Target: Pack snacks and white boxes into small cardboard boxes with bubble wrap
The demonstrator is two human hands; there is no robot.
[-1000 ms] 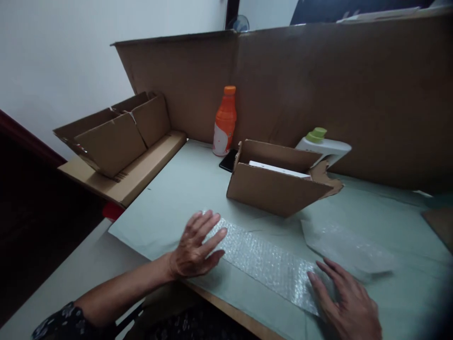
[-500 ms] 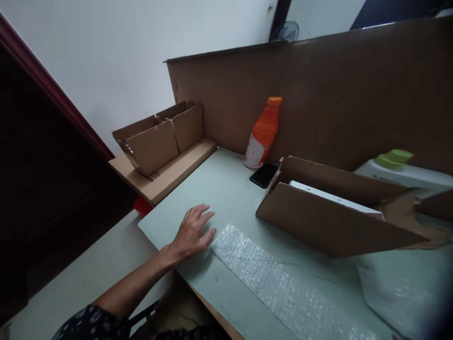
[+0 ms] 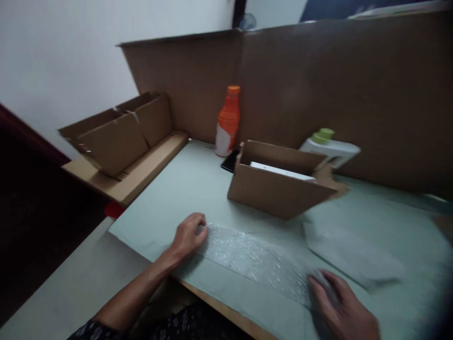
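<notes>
A long strip of clear bubble wrap (image 3: 253,257) lies flat on the pale green table cover (image 3: 187,184). My left hand (image 3: 189,234) has its fingers curled at the strip's left end, touching its edge. My right hand (image 3: 345,309) rests on the strip's right end near the table's front edge. The picture is blurred, so I cannot tell whether either hand pinches the wrap. A second, smaller piece of wrap (image 3: 348,255) lies to the right of the strip.
An open cardboard box (image 3: 278,191) with a white item inside stands behind the wrap. Behind it are an orange bottle (image 3: 227,122), a black phone (image 3: 230,160) and a white container with a green lid (image 3: 331,147). Empty boxes (image 3: 116,137) sit at left; a cardboard wall (image 3: 318,80) backs the table.
The camera swung left, then back to the right. My left hand's fingers went from spread flat to curled at the wrap's left end. My right hand left the view and is back in it.
</notes>
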